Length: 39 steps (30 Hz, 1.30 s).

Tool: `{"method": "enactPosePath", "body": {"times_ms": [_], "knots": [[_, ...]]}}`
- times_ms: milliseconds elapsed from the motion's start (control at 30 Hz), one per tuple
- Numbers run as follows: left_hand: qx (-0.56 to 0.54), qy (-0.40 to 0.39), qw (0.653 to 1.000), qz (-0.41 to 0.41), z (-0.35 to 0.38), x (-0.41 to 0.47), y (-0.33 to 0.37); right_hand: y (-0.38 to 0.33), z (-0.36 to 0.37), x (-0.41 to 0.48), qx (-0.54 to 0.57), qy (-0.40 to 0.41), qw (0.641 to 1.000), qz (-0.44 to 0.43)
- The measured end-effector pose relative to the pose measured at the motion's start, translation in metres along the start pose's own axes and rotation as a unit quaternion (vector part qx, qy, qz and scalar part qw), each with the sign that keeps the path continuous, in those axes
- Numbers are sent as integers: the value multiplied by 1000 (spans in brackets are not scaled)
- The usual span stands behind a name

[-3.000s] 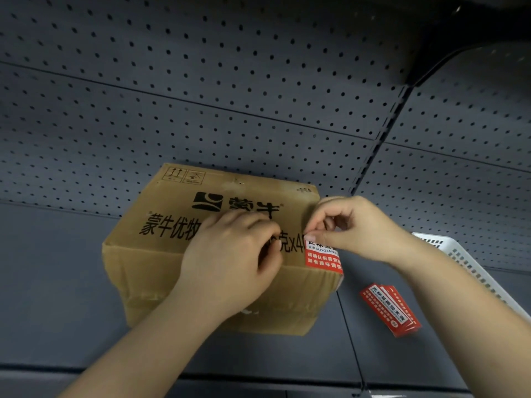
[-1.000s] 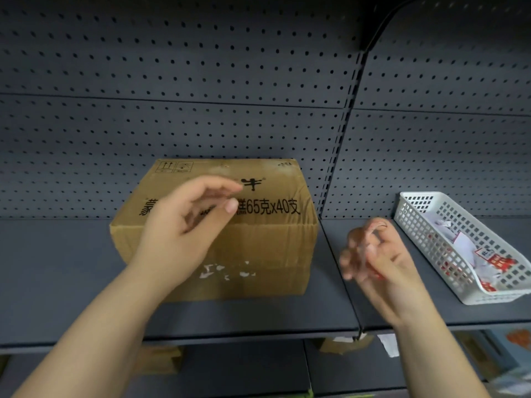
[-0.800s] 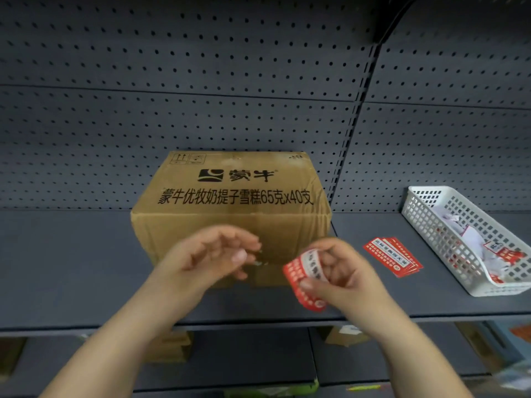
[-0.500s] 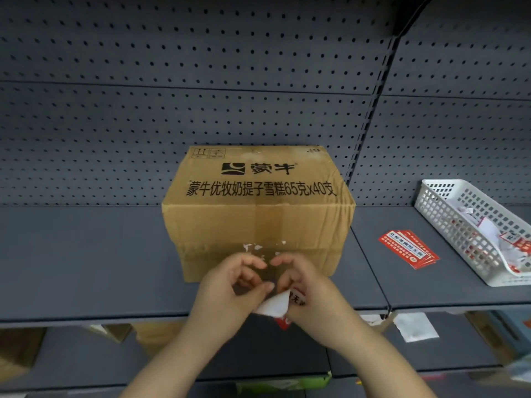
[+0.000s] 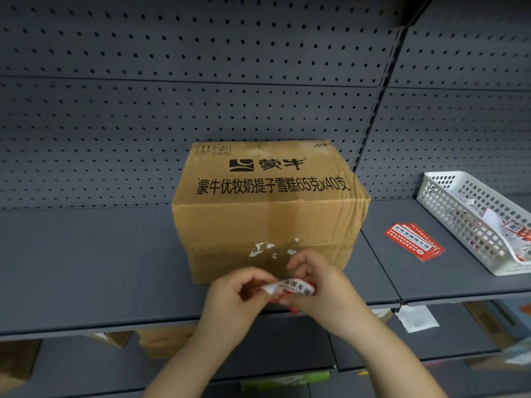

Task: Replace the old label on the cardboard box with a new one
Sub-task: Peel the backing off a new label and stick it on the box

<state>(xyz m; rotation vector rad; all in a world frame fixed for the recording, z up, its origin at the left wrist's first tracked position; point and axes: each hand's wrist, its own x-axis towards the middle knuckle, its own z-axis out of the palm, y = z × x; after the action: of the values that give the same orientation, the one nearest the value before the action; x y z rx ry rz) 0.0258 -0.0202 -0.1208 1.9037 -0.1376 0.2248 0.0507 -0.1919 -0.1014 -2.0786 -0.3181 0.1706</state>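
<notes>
A brown cardboard box (image 5: 267, 208) with black printed characters stands on the grey shelf (image 5: 86, 268). White paper scraps of torn label remain on its front face. In front of the box, my left hand (image 5: 232, 300) and my right hand (image 5: 321, 288) both pinch a crumpled red-and-white label (image 5: 287, 286), folding it between them. A small stack of flat red labels (image 5: 413, 241) lies on the shelf to the right of the box.
A white plastic basket (image 5: 459, 216) with crumpled label scraps sits at the far right of the shelf. Grey pegboard (image 5: 172, 96) backs the shelf. Cardboard pieces and a white slip (image 5: 416, 318) lie on the lower shelf.
The old label came off the box's right front corner into my right hand. Both hands dropped in front of the box and now crumple it together; the view shifted, so the box sits further right.
</notes>
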Motion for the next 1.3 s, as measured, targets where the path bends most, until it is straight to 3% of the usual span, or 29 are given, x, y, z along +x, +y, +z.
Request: {"method": "enactPosePath", "body": {"times_ms": [200,300,367,467,533,933,1300], "knots": [[-136,85,985,-66,1,3,5,7,9,0,79,42,995,48],[-71,113,990,-53,2,3,3,12,12,2,122,82,988,52],[39,125,991,1,1,5,-2,15,14,3,111,111,987,38],[260,134,952,90,1,13,-11,18,16,4,87,150,985,9],[312,154,932,98,4,19,-12,19,16,5,80,176,981,-13],[323,207,915,128,11,29,-16,33,16,23,26,234,969,-69],[316,212,920,95,7,43,-20,37,21,38,-3,236,969,-77]]}}
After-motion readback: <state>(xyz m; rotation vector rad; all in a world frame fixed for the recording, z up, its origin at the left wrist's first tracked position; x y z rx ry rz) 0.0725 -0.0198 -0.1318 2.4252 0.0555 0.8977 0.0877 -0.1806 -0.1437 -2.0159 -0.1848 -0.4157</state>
